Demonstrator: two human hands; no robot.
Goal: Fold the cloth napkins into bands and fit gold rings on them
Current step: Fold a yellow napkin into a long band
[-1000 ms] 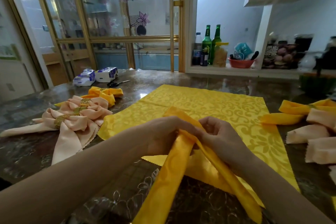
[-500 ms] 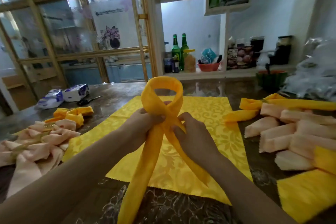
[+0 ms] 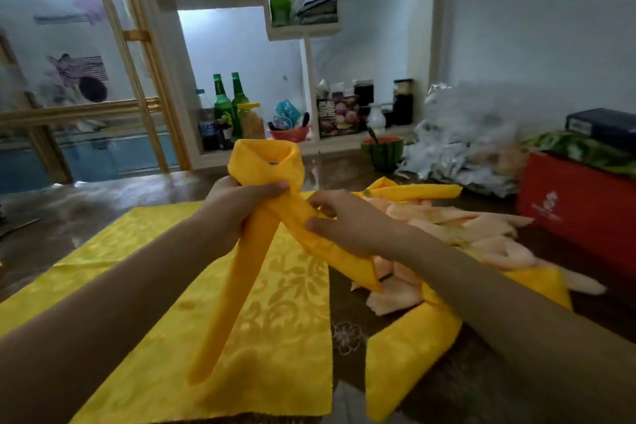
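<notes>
Now shrinking the loop in the yellow band (image 3: 241, 272), tighter than half a second ago, holding it up over the flat napkin (image 3: 155, 251). Gripping the crossing with left hand (image 3: 237, 206), pinching one tail with right hand (image 3: 351, 224). Probably readying for a ring; not seeing one yet.

We note: two green bottles (image 3: 227, 101) on shelf (image 3: 327, 145) beyond hands (image 3: 237, 208); watermelon half (image 3: 382, 155) beyond-right; red box (image 3: 578, 206) far right.
</notes>
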